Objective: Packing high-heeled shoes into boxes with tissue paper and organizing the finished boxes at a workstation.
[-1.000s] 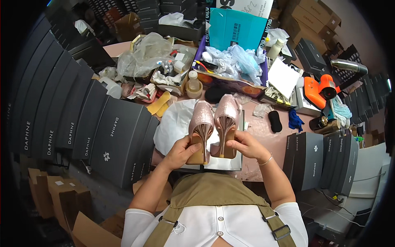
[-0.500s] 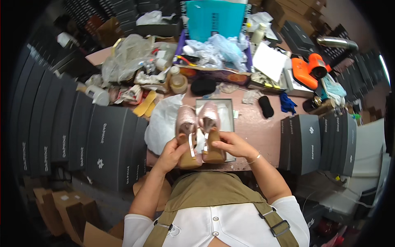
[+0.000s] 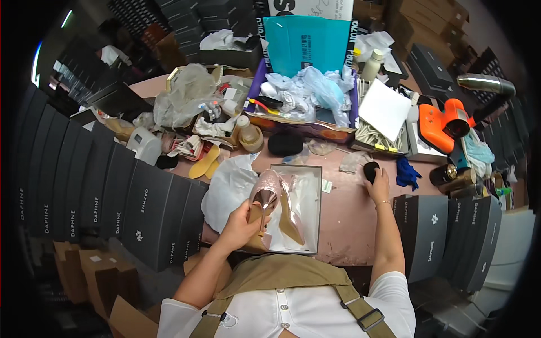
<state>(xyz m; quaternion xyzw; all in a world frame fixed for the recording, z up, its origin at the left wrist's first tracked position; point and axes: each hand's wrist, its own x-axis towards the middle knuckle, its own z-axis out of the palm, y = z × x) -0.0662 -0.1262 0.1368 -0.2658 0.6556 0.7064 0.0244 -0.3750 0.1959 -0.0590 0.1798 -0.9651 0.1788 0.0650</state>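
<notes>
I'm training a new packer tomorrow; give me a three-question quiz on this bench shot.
1. True or false: the left hand holds a glittery pink high-heeled shoe.
2. The right hand rests on: A) orange tool, B) small black round object, C) blue cloth.
3. Fill in: the second shoe lies inside the open ___.

Key: 1 true; 2 B; 3 shoebox.

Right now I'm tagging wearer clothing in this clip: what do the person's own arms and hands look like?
Both forearms are bare; the left hand and right hand wear no gloves. Short white sleeves end at the upper arms. A thin bracelet circles the right wrist. Olive apron straps with a dark buckle cross the white top. No rings can be made out.
</notes>
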